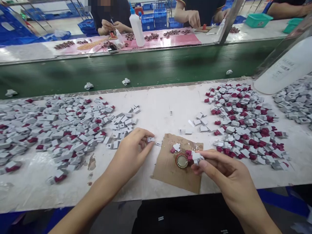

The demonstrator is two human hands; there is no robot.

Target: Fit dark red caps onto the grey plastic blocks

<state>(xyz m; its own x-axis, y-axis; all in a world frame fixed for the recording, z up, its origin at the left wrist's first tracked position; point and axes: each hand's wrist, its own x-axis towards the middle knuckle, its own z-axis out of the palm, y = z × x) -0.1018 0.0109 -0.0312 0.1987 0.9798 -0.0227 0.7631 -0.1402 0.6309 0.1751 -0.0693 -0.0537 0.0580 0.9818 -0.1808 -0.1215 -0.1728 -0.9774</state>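
Note:
My right hand [223,175] pinches a grey and maroon plastic piece [196,157], its maroon end held beside a bottle cap [182,161]. The cap rests on a piece of brown cardboard [168,175]; whether the held piece touches it I cannot tell. Another small grey and maroon piece [175,148] lies on the cardboard behind the cap. My left hand [134,148] is closed, with a small grey block [150,139] between thumb and forefinger, just left of the cardboard. A tiny flat part [158,144] lies by those fingertips.
Grey and maroon pieces form a large pile [73,123] at left and another [243,120] at right. A white bottle [285,68] leans at far right. Beyond the green conveyor belt [151,71], co-workers' hands [192,19] work near a glue bottle [136,27] and a green basket [258,20].

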